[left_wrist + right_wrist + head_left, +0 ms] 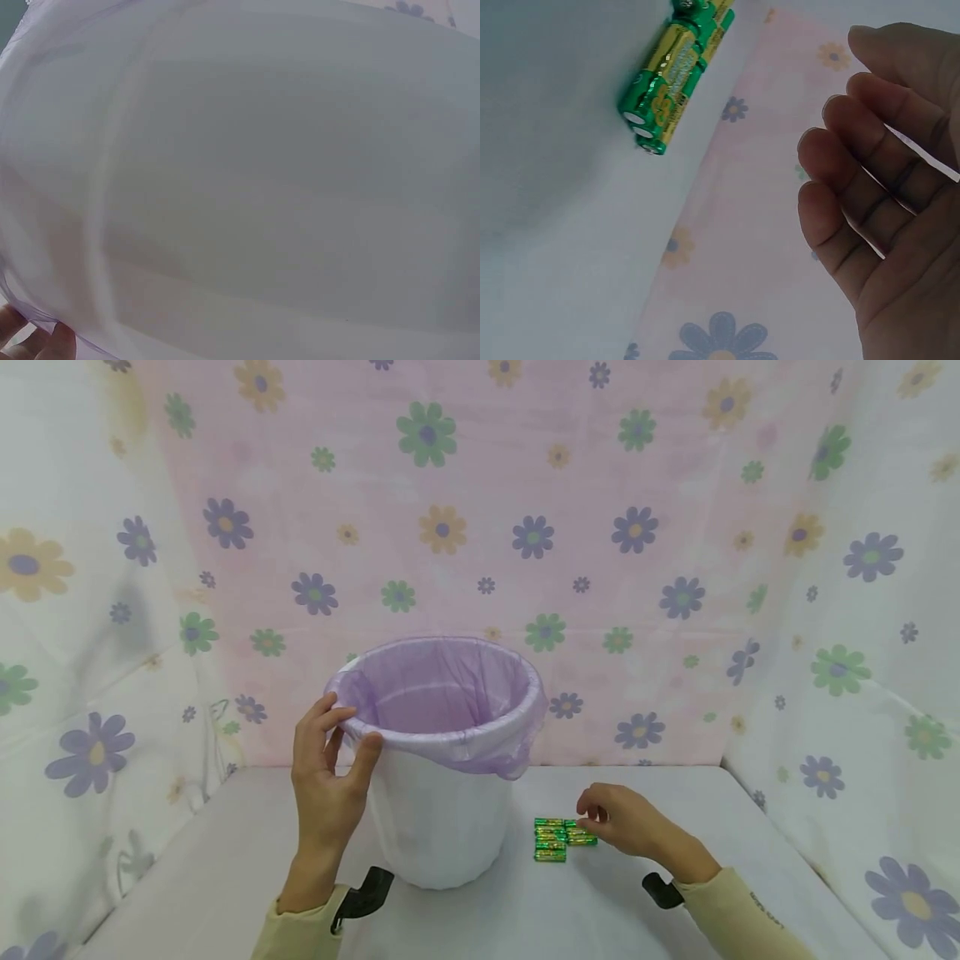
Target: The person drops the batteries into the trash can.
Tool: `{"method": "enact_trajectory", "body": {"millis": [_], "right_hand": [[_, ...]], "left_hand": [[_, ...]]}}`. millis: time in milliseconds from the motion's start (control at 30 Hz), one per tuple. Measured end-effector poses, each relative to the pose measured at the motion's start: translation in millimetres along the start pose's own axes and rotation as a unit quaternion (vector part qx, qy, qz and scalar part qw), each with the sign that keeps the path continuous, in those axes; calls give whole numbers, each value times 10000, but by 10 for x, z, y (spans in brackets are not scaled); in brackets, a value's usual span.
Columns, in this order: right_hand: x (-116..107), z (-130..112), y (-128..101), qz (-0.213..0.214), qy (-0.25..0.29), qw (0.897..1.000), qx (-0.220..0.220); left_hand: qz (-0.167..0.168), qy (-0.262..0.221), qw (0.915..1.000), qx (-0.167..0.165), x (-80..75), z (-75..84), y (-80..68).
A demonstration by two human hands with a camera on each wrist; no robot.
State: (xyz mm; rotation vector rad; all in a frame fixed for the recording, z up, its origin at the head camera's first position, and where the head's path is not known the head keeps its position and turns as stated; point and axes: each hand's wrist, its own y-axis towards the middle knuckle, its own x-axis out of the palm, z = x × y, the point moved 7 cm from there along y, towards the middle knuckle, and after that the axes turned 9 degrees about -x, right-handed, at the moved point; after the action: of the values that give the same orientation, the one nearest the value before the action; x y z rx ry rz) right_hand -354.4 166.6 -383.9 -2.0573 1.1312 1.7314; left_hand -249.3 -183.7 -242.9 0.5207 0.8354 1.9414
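A white trash can (442, 827) stands left of centre, its rim covered by a thin purple bin liner (450, 693) that folds over the outside. My left hand (330, 785) grips the can's rim at the near left, thumb and fingers on the liner. In the left wrist view the can's pale wall (285, 187) fills the picture, with fingertips (56, 345) at the lower left corner. My right hand (626, 818) hovers beside several green and gold batteries (550, 833) lying in two columns on the table. Its fingers (832, 161) are loosely bent and hold nothing in the right wrist view.
A white cloth covers the table (600, 902). Flower-print curtains (480, 568) enclose it at the back and on both sides. The batteries lie just right of the can's base, and black wrist mounts (363, 893) sit at both sleeves.
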Motion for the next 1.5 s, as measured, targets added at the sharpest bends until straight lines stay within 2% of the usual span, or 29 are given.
{"method": "enact_trajectory", "body": {"millis": [100,233,333,533,633,1000,1333,1500], "right_hand": [[96,47,-14,-119,-50,9999,-45],[224,109,-27,-335,-81,9994,-52],[309,166,-31,-496,-49,9987,95],[412,214,-30,-640,-173,9976,196],[448,225,-27,-704,-217,9970,244],[511,235,-23,-812,-216,9958,377],[513,224,-39,-684,-455,9957,418],[514,208,-51,-747,-352,9956,441]], "left_hand": [[11,47,10000,-36,-5,-133,12],[7,64,10000,-60,-7,-184,12],[-9,39,10000,-67,0,-131,6],[-19,-63,10000,-18,-2,103,-13],[-19,-85,10000,30,0,146,-22],[-33,-43,10000,58,3,168,-26],[-25,-59,9999,100,4,154,-24],[-21,-68,9999,135,3,164,-27]]}}
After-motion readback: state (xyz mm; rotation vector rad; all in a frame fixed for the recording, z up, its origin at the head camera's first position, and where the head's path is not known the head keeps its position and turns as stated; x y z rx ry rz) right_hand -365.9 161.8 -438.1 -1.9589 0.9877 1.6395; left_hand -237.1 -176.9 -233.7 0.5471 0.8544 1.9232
